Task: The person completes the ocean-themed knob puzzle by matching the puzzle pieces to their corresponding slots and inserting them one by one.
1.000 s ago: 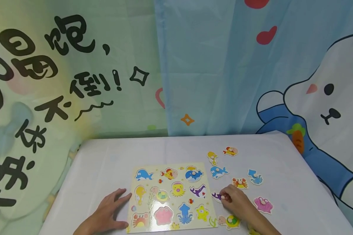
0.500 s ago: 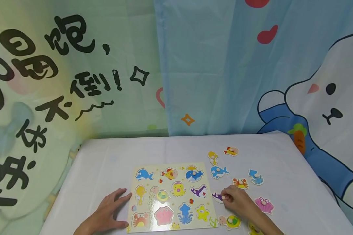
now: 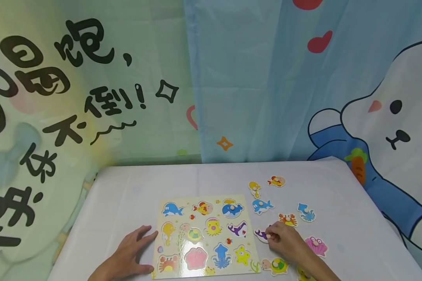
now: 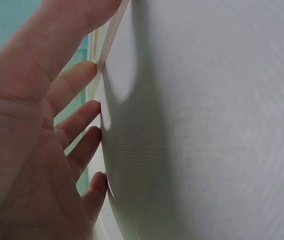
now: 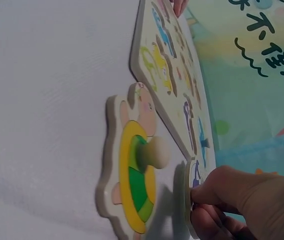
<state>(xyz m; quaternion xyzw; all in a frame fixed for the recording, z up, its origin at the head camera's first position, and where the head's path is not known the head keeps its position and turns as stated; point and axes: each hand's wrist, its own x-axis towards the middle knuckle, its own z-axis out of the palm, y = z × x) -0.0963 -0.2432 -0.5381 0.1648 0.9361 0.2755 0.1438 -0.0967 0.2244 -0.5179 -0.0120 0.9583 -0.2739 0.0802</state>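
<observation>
The wooden knob puzzle board (image 3: 183, 274) with sea animals lies flat on the white table. My left hand (image 3: 128, 251) is at its left edge, fingers spread; in the left wrist view the fingertips (image 4: 94, 112) touch the tabletop. My right hand (image 3: 283, 240) pinches a purple shark-like puzzle piece (image 3: 261, 235), just right of the board. In the right wrist view this piece (image 5: 195, 175) stands tilted on edge, its knob hidden by the fingers. Nearby lies a turtle piece (image 3: 279, 265) with a round knob (image 5: 158, 152). A blue whale piece (image 3: 233, 209) sits in the board's top-right recess.
Several loose pieces lie right of the board: a seahorse (image 3: 254, 189), a fish (image 3: 276, 181), a blue whale (image 3: 262, 205), a crab (image 3: 288, 219), a squid (image 3: 306, 212) and a pink shell (image 3: 316, 246). A yellow piece (image 3: 304, 274) is partly behind my right forearm. A printed curtain (image 3: 239, 97) hangs behind the table.
My right hand and the purple piece have shifted very slightly to the right. The left hand and the board look the same.
</observation>
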